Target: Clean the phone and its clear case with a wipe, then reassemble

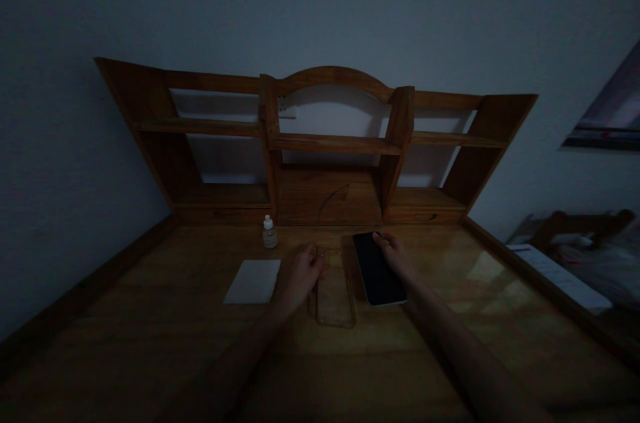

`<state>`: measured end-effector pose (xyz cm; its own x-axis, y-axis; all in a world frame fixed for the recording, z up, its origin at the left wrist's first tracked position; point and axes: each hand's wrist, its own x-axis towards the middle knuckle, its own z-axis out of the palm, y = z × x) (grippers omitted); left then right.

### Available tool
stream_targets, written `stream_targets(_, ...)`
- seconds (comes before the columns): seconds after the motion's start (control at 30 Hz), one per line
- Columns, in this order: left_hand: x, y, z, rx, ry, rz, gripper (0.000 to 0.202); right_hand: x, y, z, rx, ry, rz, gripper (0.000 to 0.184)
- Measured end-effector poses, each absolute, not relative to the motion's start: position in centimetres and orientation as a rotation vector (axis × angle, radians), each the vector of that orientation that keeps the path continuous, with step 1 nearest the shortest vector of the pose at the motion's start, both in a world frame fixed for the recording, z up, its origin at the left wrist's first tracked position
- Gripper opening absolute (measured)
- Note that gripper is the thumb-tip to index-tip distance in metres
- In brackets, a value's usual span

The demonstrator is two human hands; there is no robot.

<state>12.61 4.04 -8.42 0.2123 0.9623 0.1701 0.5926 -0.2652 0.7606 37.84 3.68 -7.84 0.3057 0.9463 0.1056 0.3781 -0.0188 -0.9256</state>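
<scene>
Transparent rectangular phone case [336, 295] lies flat on the glossy brown wooden desk [450, 343], near the middle and straight ahead of you, with its long side running away from you. Your left hand [299, 277] rests at the case's upper left edge, knuckles up and fingers curled loosely, with the fingertips touching the rim. The light is too dim to show whether they pinch the case or only lie against it.

Just right of the case, almost touching it, a black flat smartphone with a pale edge [376, 269] lies screen up, tilted a little so its far end leans left. Your right hand [396, 255] lies along the phone's upper right side, with the fingers reaching over its far corner. You touch it, but I cannot tell whether the hand is closed on it.

Left of your left hand, a white square sheet or cloth [253, 281] lies flat on the desk, apart from the case. Beyond it, near the back of the desk, a small pale dropper bottle with a white cap [270, 233] stands upright.

Behind all this rises a brown wooden shelf unit with an arched top [333, 143], set against the grey wall [320, 3]. At the desk's right edge lies a long white strip [560, 277].
</scene>
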Motion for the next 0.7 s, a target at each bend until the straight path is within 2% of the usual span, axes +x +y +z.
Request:
stream_targets(0.13,12.5,3.6,-8.4,2.249,1.589,0.833,0.042,38.1,3.9,-7.8,-1.666,-1.343,0.638,0.035)
stream_targets(0.47,12.2,3.9,-8.8,2.537,1.703,0.343,0.062,37.2,3.9,-9.1,-1.737,-1.513,0.483,0.031)
stream_targets(0.7,12.0,3.7,-8.7,2.525,1.667,0.392,0.059,37.4,3.9,-9.2,-1.776,-1.536,0.417,0.03)
